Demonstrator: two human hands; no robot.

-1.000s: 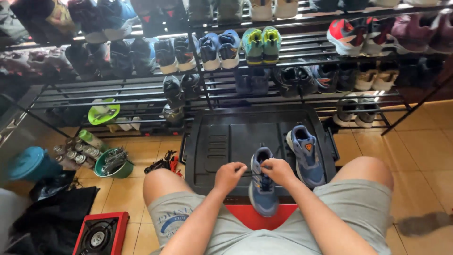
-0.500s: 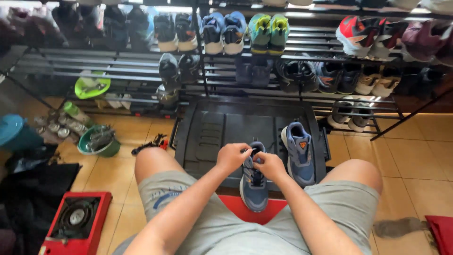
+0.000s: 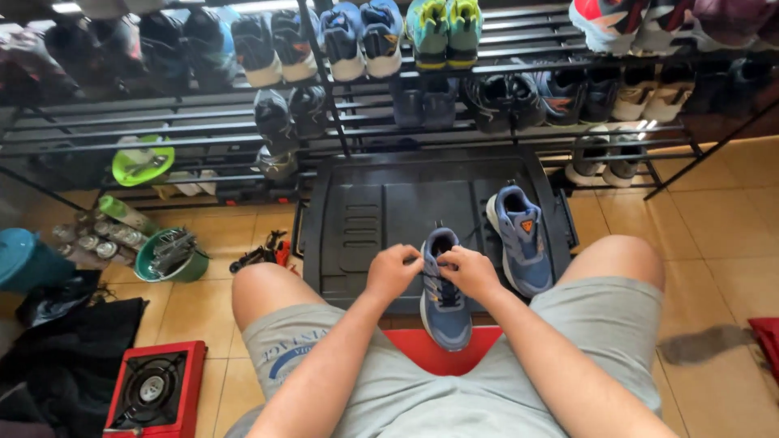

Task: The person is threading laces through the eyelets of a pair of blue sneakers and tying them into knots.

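A blue sneaker (image 3: pixel 445 312) lies toe-away on the near edge of a black plastic lid (image 3: pixel 389 219), its heel over a red stool (image 3: pixel 442 357) between my knees. My left hand (image 3: pixel 391 272) and my right hand (image 3: pixel 471 273) both pinch the sneaker's laces over its tongue, close together. Its matching blue sneaker (image 3: pixel 521 239) stands just to the right on the same lid, untouched.
A black metal shoe rack (image 3: pixel 203 134) with several pairs of shoes runs along the back. On the tiled floor at left sit a green bowl of tools (image 3: pixel 170 258), a red camp stove (image 3: pixel 152 391), a teal container (image 3: pixel 20 258) and dark cloth (image 3: pixel 65 357).
My hands drew together on the laces and stay there. The view shifted slightly, so the rack and lid appear lower and left floor items moved in frame.
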